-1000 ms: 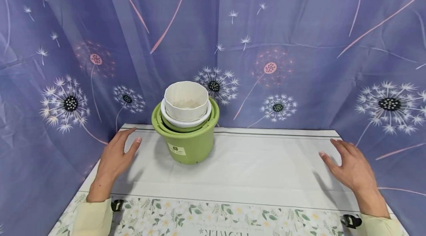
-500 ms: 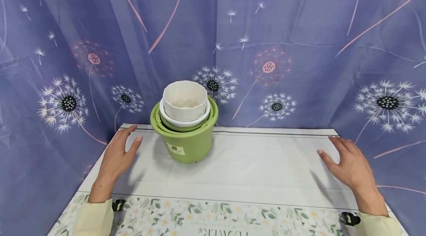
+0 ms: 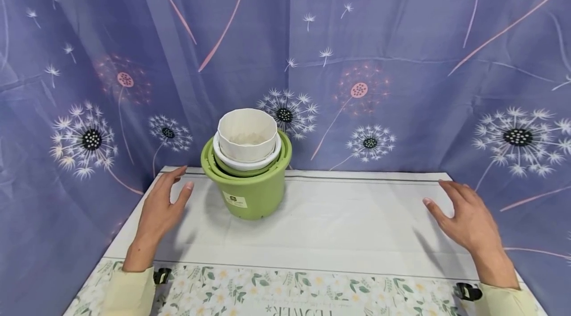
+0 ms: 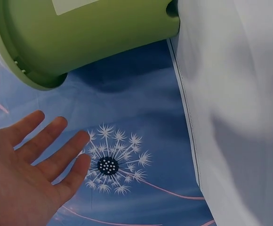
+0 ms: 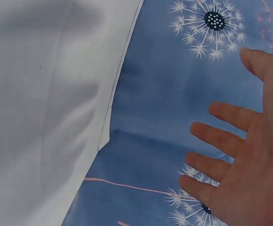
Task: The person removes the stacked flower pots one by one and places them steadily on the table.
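Observation:
A green flower pot [image 3: 254, 197] with a pale label stands left of the table's middle, near the back edge. Nested in it are another green pot and a white round pot [image 3: 247, 163], topped by a white faceted pot [image 3: 248, 130] with something pale at its bottom. To the left of the stack my left hand [image 3: 160, 212] hovers above the table, fingers spread, touching nothing. The left wrist view shows that palm with the green pot [image 4: 94, 37] apart from it. Far to the right my right hand [image 3: 470, 219] hovers with extended, parted fingers, holding nothing.
A white cloth [image 3: 348, 222] covers the table, with a floral printed band [image 3: 250, 286] along the front. Purple-blue curtains [image 3: 379, 33] with dandelion prints hang behind and at both sides. Each wrist wears a small black strap piece.
My hands stay nearly still on either side, the left shifting very slightly toward the pots. The head view has drifted a little. The pots have not moved.

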Demonstrator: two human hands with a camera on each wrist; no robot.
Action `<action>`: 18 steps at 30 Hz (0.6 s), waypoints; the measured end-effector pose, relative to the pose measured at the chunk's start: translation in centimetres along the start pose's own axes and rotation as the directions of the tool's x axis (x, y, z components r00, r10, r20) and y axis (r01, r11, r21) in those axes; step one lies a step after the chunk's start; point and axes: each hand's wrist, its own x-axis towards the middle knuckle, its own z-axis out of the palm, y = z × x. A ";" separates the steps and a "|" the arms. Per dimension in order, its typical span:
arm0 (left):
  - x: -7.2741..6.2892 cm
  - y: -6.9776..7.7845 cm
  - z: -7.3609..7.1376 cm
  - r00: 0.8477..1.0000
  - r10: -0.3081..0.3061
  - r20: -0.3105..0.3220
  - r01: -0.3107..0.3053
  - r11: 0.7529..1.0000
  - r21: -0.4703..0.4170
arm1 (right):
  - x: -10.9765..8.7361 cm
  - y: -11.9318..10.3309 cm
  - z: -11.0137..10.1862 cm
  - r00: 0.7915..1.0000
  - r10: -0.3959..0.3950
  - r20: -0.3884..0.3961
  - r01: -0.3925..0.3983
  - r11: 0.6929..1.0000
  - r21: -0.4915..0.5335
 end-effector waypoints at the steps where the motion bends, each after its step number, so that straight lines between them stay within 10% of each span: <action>1: 0.0 0.1 0.0 1.000 0.001 -0.005 -0.001 1.000 -0.005 | 0.0 -0.1 0.0 1.000 -0.004 -0.005 0.004 1.000 -0.002; 18: 0.4 0.6 0.7 1.000 0.002 -0.010 -0.003 0.988 -0.153 | 0.4 -1.1 0.4 0.999 -0.021 -0.025 0.021 1.000 -0.002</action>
